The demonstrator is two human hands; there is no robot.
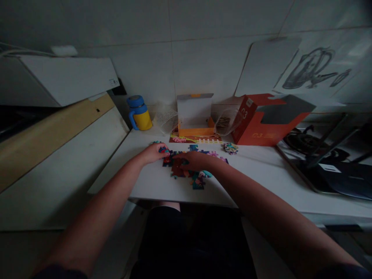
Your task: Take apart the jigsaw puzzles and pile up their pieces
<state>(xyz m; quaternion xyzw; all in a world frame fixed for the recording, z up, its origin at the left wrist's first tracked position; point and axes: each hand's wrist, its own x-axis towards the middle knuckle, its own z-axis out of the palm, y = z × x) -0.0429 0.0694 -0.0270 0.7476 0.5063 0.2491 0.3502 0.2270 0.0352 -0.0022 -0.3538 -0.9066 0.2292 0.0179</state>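
Observation:
A partly joined jigsaw puzzle point(178, 170) in dark, red and teal colours lies flat on the white table. At its left edge my left hand point(152, 153) is closed, with a red and blue puzzle piece point(163, 149) between thumb and fingers. My right hand point(194, 161) rests over the middle of the puzzle, index finger stretched left and thumb apart, covering part of the picture. A loose blue piece point(193, 147) lies just above the joined part. To the right is a small pile of puzzle pieces point(231, 148); more pieces show partly behind my left hand.
Along the wall stand a blue and yellow flask point(139, 113), an opened orange and white box point(195, 112) on a printed sheet point(177, 138), clear plastic bags point(165, 118) and a red carton point(264, 126). A dark laptop-like device point(334, 174) lies right; the table's front edge is near my lap.

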